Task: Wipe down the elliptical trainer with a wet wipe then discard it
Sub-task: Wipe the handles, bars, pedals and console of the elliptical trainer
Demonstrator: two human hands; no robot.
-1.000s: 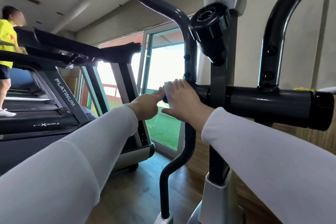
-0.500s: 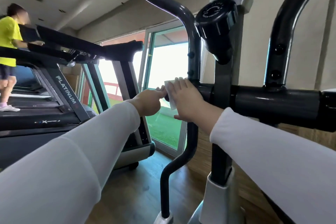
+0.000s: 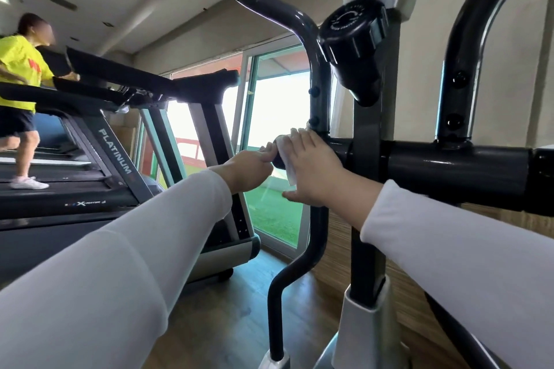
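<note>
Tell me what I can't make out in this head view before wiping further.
- Wet wipe: mostly hidden behind the right hand; only one edge shows.
- End of the crossbar: covered by both hands, left hand included.
- Moving handle: top cut off by the frame.
- Knob lettering: too small.

Treadmill point(image 3: 120, 141) left of elliptical trainer point(image 3: 368, 159) (window point(image 3: 278, 117) behind)
</note>
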